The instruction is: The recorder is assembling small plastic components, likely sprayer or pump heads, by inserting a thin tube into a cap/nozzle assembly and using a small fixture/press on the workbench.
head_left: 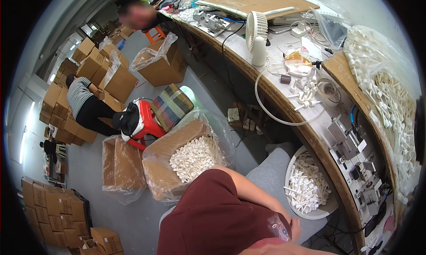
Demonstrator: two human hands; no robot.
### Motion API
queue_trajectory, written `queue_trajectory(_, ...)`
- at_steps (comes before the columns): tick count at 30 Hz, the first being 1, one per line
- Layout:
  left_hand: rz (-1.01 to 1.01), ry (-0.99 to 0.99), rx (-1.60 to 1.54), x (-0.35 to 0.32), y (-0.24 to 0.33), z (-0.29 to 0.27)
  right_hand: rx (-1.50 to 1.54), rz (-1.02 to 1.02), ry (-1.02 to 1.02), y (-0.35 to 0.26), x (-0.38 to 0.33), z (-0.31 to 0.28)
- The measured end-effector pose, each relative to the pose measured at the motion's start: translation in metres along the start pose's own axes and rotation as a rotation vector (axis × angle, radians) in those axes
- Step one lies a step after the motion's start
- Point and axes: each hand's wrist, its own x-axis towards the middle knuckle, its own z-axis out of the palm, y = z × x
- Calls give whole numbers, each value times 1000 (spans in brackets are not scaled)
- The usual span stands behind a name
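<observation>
My left arm bends across my lap, and my left hand [294, 228] lies close to my dark red shirt [208, 215]. Most of its fingers are hidden behind the shirt, so I cannot make out whether they hold anything. Nearest to it, resting by my grey-trousered leg [273, 170], is a round white basin [290, 173] heaped with small white plastic parts [306, 188], stem-like with wider heads. Bare skin shows at the bottom edge, but my right hand is not visible.
A workbench [284, 95] curves along the right, carrying a white fan [256, 37], metal fixtures [344, 139] and a bagged carton of white parts [395, 100]. Left stand a lined carton [164, 166] of parts and a red stool [146, 122]. Beyond, a person [82, 100] bends by boxes.
</observation>
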Motion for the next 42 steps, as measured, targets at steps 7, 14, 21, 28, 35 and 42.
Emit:
queue_trajectory(7, 10, -38, -47, 13, 8, -2, 0, -54, 44, 7, -4, 4)
queue_trajectory(14, 30, -14, -8, 24, 5, 4, -20, -4, 9, 6, -7, 0)
queue_trajectory(21, 33, 29, -3, 18, 5, 7, 70, -46, 3, 27, -4, 7)
queue_trajectory(28, 36, 16, -5, 10, 6, 5, 101, 7, 8, 14, 3, -3)
queue_trajectory(35, 46, 53, -9, 7, 4, 3, 94, -9, -8, 13, 6, -5)
queue_trajectory(42, 306, 119, 132, 11, -17, 12, 85, -30, -4, 16, 6, -6)
